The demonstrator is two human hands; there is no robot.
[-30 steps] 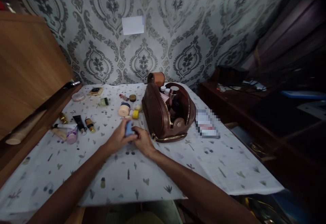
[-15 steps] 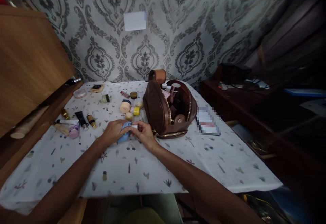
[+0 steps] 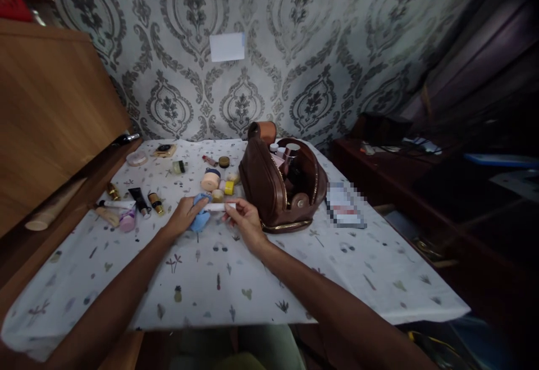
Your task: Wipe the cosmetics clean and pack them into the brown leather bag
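Observation:
My left hand (image 3: 183,217) is closed on a light blue cloth (image 3: 201,219), which also wraps the left end of a slim white tube (image 3: 218,207). My right hand (image 3: 247,223) pinches the tube's other end between thumb and fingers. Just beyond the hands stand several small jars, among them a peach jar with a dark blue lid (image 3: 210,179) and a yellow-lidded one (image 3: 229,187). To the right of them sits an open brown toiletry bag (image 3: 261,182), with bottles (image 3: 291,154) showing inside.
Several tubes and small bottles, including a black tube (image 3: 137,196) and a lilac-capped one (image 3: 127,220), lie on the left of the patterned tablecloth (image 3: 202,297). A blurred phone-like object (image 3: 343,207) lies right of the bag. A wooden cabinet (image 3: 54,89) borders the left side.
My hands have drawn apart a little, so more of the white tube shows between them. The blue cloth has bunched toward my left hand. The camera view has shifted slightly.

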